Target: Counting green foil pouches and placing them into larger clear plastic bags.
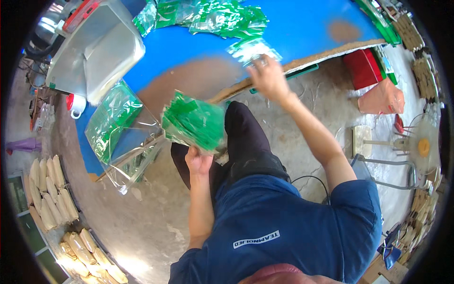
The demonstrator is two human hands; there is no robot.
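In the foreground, below the camera, are the person's navy T-shirt [302, 213] and black trousers [248, 137], the knees reaching to the table's edge. Over the lap, the left hand [199, 162] holds a thick, slightly fanned stack of green plastic packets [195, 120] by its lower edge, thumb and fingers closed on it. The stack is raised in front of the thighs. The right hand [270, 80], blurred, reaches out to the table's near edge, its fingertips over a green-and-white plastic packet [248, 48]; whether they pinch it or only touch it, I cannot tell.

Left of the stack, a large green-and-clear plastic bag [113, 120] lies on the blue tabletop [302, 31], its transparent end hanging over the edge. The tabletop is worn brown in patches. Just beyond the bag are a red-and-white mug [77, 105] and a tilted translucent white bin [111, 57]. Farther across the table spreads a loose heap of shiny green packets [213, 19].

On the grey concrete floor [146, 222], out to the right, are a red box [362, 68], a pink bag [382, 98] and a fan [423, 147]. Stacks of tan packages [52, 194] lie to the far left.
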